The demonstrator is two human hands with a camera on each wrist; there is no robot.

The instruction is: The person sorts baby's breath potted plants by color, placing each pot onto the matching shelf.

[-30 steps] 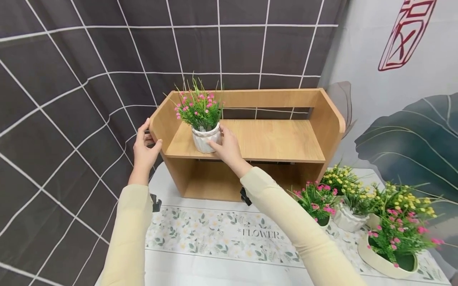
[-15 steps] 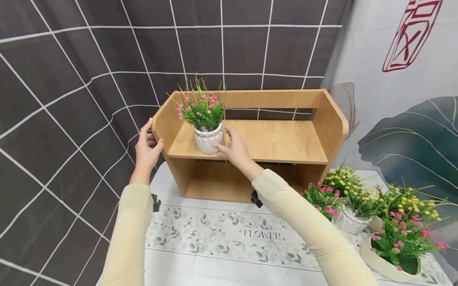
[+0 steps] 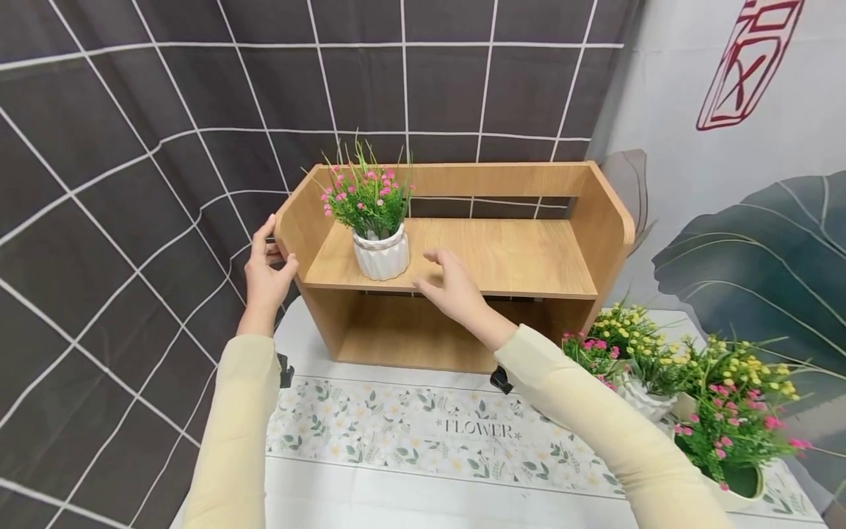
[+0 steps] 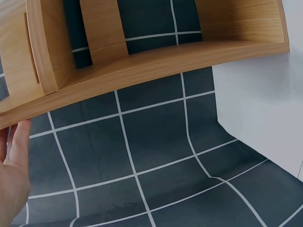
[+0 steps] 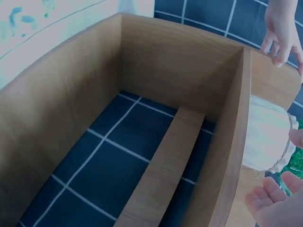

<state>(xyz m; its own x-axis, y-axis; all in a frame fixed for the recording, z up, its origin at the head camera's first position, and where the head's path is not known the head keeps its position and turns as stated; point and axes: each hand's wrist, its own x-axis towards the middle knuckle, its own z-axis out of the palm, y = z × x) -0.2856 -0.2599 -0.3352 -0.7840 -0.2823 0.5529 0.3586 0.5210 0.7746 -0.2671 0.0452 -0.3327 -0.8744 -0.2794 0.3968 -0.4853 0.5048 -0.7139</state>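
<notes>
A white ribbed pot [image 3: 382, 253] with pink flowers and green leaves [image 3: 369, 192] stands upright on the upper board at the left of a wooden shelf [image 3: 509, 253]. To its right, my right hand [image 3: 456, 288] hovers apart from it, thumb and fingers spread with nothing between them. My left hand [image 3: 266, 273] touches the outside and front edge of the shelf's left side panel. In the left wrist view, its fairly straight fingers [image 4: 20, 142] meet the panel's edge. The right wrist view has the white pot [image 5: 267, 135] beside my right fingers [image 5: 270, 191].
More potted flowers [image 3: 727, 419], pink and yellow, crowd the table's right side, partly behind my right sleeve. A floral runner [image 3: 396, 430] lies on the white table before the shelf. A dark gridded cloth [image 3: 132, 220] hangs behind and to the left.
My right hand has let go of the white flower pot and drawn away to the right. The pot stays where it was, and my left hand keeps its place at the side panel.
</notes>
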